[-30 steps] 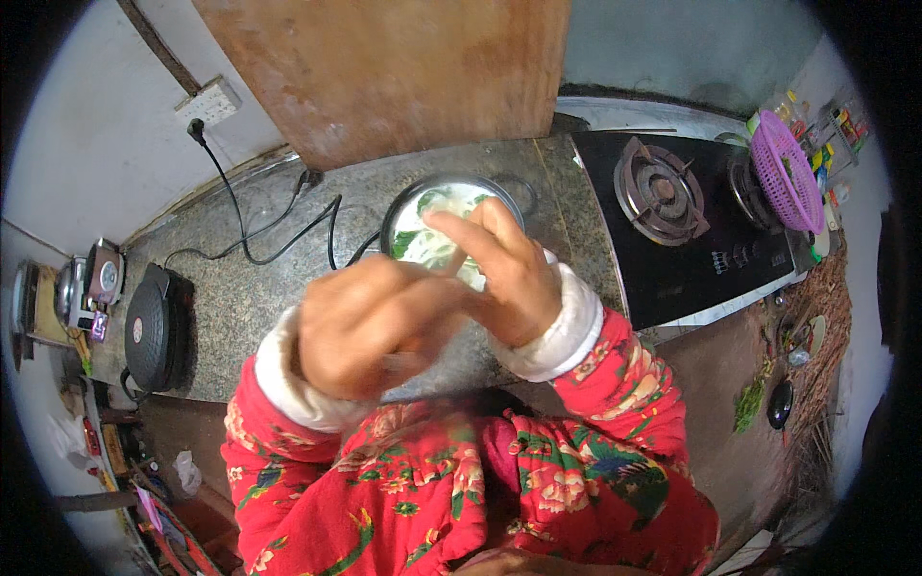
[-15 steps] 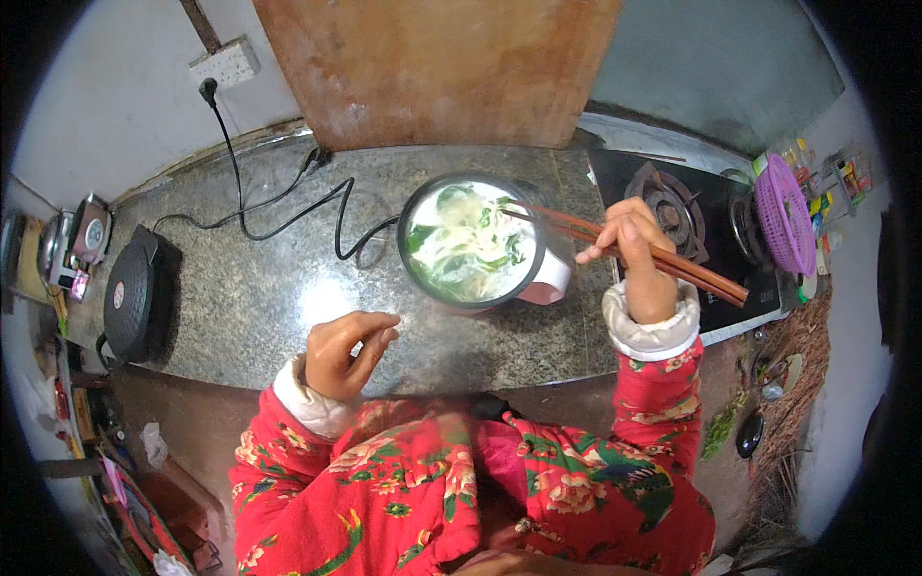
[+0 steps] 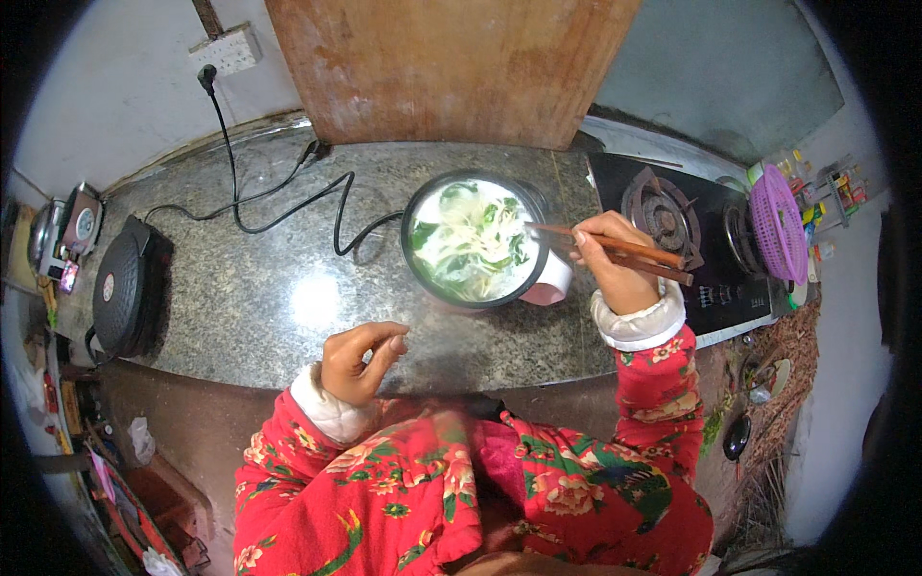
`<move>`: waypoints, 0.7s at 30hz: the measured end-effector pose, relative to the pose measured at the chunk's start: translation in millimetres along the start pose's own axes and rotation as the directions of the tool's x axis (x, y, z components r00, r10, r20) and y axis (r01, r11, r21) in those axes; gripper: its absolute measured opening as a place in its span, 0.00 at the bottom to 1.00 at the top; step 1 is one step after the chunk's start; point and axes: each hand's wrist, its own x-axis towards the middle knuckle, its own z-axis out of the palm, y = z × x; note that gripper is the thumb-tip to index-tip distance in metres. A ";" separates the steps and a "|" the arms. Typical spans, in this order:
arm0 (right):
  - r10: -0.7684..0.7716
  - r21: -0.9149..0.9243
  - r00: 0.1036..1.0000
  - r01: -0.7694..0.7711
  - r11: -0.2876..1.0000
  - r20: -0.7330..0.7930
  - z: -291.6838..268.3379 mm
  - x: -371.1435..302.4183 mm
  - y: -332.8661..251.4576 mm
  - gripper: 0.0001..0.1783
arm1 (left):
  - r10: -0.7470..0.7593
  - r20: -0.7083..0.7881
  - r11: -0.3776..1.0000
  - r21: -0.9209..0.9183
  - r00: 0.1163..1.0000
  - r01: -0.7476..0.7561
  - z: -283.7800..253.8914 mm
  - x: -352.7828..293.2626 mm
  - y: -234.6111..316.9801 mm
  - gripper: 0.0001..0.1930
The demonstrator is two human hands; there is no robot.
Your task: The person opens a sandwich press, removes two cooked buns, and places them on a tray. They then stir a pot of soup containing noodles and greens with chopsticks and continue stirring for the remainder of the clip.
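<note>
**Chopsticks held at the rim of a noodle pot**

Low in the frame, left of centre, the left hand (image 3: 360, 360) hung empty over the bench (image 3: 259, 307) edge, fingers loosely curled together. Right of centre, the right hand (image 3: 619, 269) was clamped on a pair of brown chopsticks (image 3: 615, 248), whose tips reached left over the rim of the pot (image 3: 475, 240). The pot, full of noodles and greens in pale broth, sat just left of that hand. Further up right lay a gas stove (image 3: 672, 221).
</note>
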 end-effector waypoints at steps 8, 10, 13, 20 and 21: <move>-0.102 0.193 0.990 0.081 0.978 0.102 14.6 -9.0 -14.3 0.04 | 0.014 -0.018 1.000 -0.026 1.000 -0.014 0.7 0.2 -2.9 0.06; -0.151 0.232 0.982 0.120 0.965 0.117 11.5 -9.5 -21.3 0.04 | -0.006 -0.009 1.000 -0.010 1.000 0.006 -0.1 0.4 -2.7 0.06; -0.166 0.246 0.978 0.131 0.960 0.127 7.2 -7.8 -27.7 0.03 | -0.018 -0.011 1.000 -0.008 1.000 0.018 -1.0 0.2 -2.1 0.06; -0.239 0.353 0.936 0.139 0.925 0.260 37.8 1.8 -11.0 0.05 | -0.016 -0.012 0.999 -0.032 1.000 0.016 2.7 1.3 -2.2 0.06; -0.242 0.275 0.932 0.166 0.947 0.271 40.9 2.8 -6.5 0.05 | -0.022 -0.007 1.000 -0.022 1.000 0.022 2.7 1.4 -1.9 0.06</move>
